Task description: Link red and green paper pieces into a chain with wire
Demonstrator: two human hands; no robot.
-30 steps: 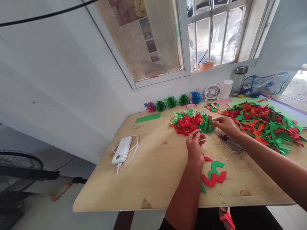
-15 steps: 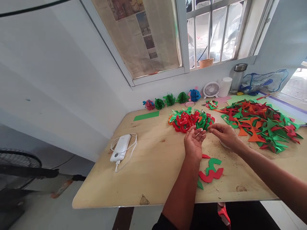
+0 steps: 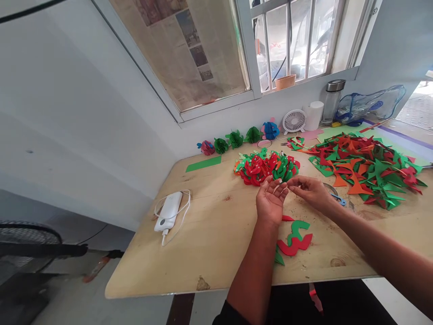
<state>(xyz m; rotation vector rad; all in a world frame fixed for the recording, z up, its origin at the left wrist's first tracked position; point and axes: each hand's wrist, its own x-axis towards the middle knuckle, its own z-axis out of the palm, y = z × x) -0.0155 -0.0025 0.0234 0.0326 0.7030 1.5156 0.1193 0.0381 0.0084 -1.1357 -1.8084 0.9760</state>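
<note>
My left hand (image 3: 270, 203) is palm up over the table, its fingers apart and slightly bent. Tiny white bits (image 3: 280, 181) sit at its fingertips. My right hand (image 3: 309, 192) pinches thumb and finger together right beside those fingertips; whatever is in the pinch is too small to make out. Just behind the hands lies a heap of red and green dotted paper shapes (image 3: 259, 169). In front of them are a green wavy paper cutout (image 3: 297, 230) and a red one (image 3: 293, 246). A ring with a blue part (image 3: 340, 199) shows partly behind my right wrist.
A large pile of paper scraps (image 3: 358, 167) covers the table's right side. A white power bank (image 3: 169, 211) with its cable lies left, near a green strip (image 3: 203, 164). Folded paper figures (image 3: 236, 138), a small fan (image 3: 294, 121) and a glass bottle (image 3: 332, 103) line the wall.
The view has shifted slightly. My hands keep nearly the same pose, with the right fingers still at the left fingertips. The ring with the blue part shows more beside my right wrist.
</note>
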